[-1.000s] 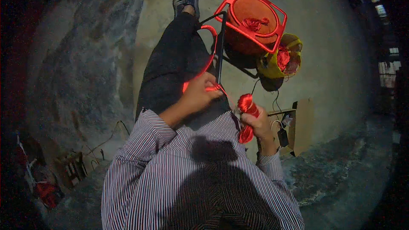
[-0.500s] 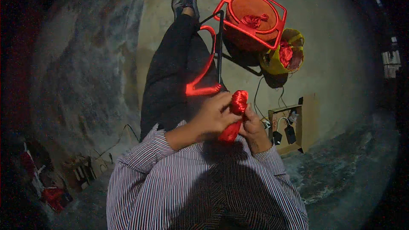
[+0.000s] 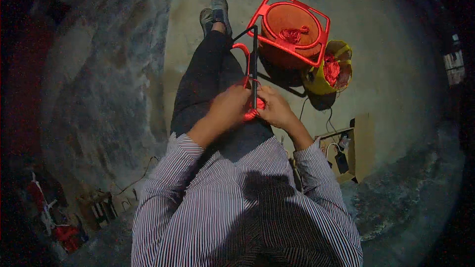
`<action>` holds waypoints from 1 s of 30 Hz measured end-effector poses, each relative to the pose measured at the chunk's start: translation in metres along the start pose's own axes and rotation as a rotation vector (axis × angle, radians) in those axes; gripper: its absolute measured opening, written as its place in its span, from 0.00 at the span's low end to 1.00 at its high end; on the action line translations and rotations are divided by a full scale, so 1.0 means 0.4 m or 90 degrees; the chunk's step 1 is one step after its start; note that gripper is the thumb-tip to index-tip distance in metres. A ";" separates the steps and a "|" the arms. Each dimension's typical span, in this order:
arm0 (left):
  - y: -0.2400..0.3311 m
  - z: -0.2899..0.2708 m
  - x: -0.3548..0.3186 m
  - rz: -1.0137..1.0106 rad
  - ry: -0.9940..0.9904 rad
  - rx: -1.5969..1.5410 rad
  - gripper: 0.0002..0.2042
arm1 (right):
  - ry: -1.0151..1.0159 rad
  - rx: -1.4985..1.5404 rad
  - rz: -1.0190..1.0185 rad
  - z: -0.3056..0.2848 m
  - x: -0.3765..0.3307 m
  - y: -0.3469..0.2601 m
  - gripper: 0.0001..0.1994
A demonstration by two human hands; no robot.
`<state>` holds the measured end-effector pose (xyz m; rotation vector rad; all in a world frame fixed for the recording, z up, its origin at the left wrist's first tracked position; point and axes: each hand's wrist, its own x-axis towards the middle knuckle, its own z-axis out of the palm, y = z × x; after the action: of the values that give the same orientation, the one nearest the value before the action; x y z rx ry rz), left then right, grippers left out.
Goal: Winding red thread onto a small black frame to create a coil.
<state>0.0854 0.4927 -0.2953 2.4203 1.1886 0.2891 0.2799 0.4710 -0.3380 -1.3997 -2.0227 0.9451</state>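
— Red cord (image 3: 251,114) is sitting bunched between both hands, over the person's lap; is either grip actually closing on it?

— Both are. The left hand (image 3: 230,108) is curling its fingers around the bunch from the left, and the right hand (image 3: 275,110) is pinching it from the other side, so the two are nearly touching each other with the cord between them.

— And the dark rod (image 3: 255,66)?

— It is standing up between the hands and running away from them toward the shoes (image 3: 214,14), with a red loop (image 3: 242,54) lying beside it on the dark trousers (image 3: 208,79).

— What is lying further out?

— A red wire frame holding a round orange basket (image 3: 293,28) is resting on the floor just past the rod's far end. A yellow bucket (image 3: 332,67) with more red material inside is touching that basket's right side. Nearer the right elbow, an open cardboard box (image 3: 360,144) is holding dark cables. The striped sleeves (image 3: 163,193) are filling the lower part of the view.
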 end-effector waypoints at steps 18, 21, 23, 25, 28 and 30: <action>-0.063 0.178 -0.017 -0.189 0.071 -0.731 0.41 | 0.125 1.011 -0.081 -0.200 -0.259 -0.364 0.27; -0.058 0.151 -0.034 -0.220 0.056 -0.723 0.41 | 0.074 1.069 -0.228 -0.219 -0.259 -0.387 0.24; -0.030 0.121 -0.033 -0.220 0.039 -0.751 0.43 | 0.091 1.057 -0.335 -0.287 -0.247 -0.387 0.25; -0.021 0.110 -0.035 -0.214 0.034 -0.740 0.43 | 0.187 0.994 -0.340 -0.360 -0.255 -0.347 0.22; -0.016 0.110 -0.035 -0.213 0.028 -0.722 0.44 | 0.420 0.899 -0.244 -0.329 -0.251 -0.323 0.16; -0.018 0.116 -0.043 -0.218 0.027 -0.715 0.44 | 0.488 0.641 0.010 -0.263 -0.220 -0.324 0.11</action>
<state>0.0867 0.4700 -0.3397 1.2307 1.0156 0.6746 0.3106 0.3858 -0.1722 -0.9468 -0.7602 0.9938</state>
